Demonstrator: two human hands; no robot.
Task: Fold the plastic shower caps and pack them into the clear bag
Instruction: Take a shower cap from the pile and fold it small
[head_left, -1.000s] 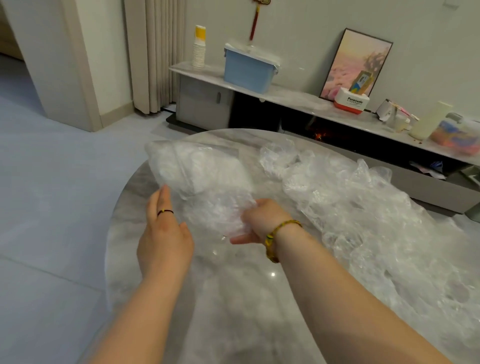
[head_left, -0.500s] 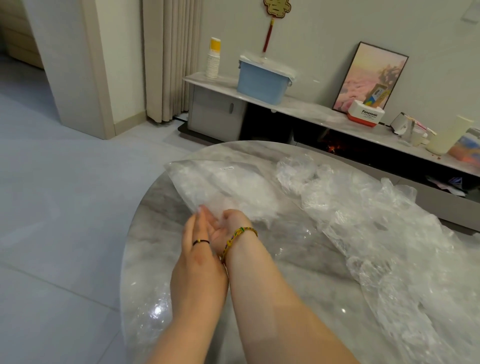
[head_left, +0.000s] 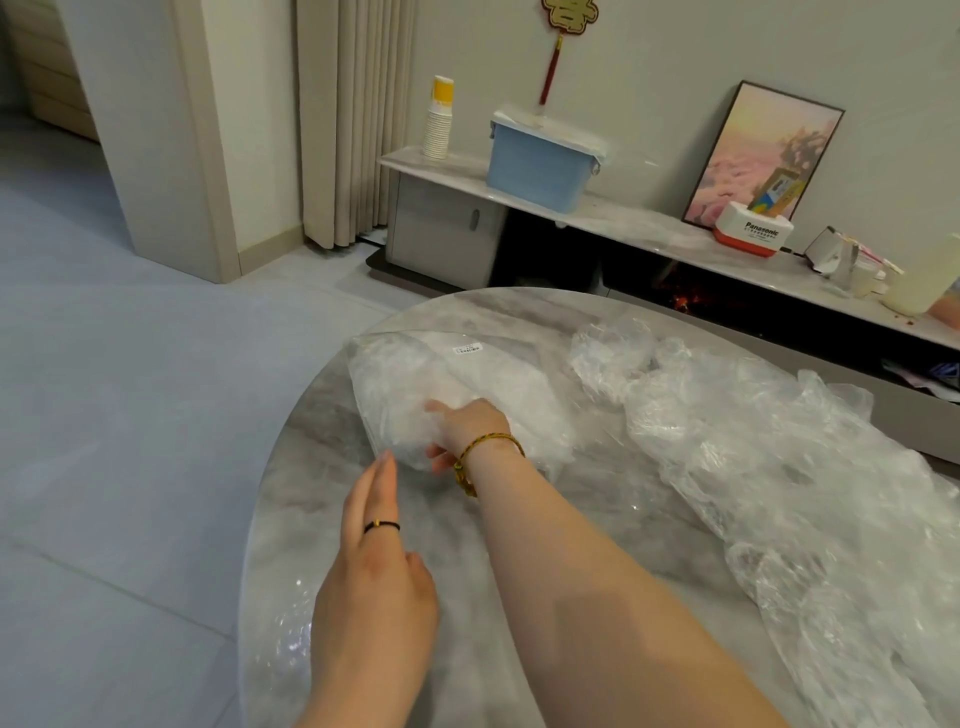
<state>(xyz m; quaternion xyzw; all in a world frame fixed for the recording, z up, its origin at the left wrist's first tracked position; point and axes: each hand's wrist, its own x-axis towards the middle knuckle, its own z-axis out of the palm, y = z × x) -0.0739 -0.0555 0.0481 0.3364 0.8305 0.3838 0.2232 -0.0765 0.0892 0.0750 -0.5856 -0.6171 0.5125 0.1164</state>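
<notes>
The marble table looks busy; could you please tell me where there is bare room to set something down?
The table is bare between the right forearm and the heap of loose caps, and along its far rim behind the clear bag. The right side is crowded with caps; the right hand holds the bag.

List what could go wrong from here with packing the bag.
1. The clear bag lies close to the edge of the table. The right hand works at its near end while the left hand is off it, so it may slide off.
2. The loose shower caps look springy, so folded ones may unfold inside.
</notes>
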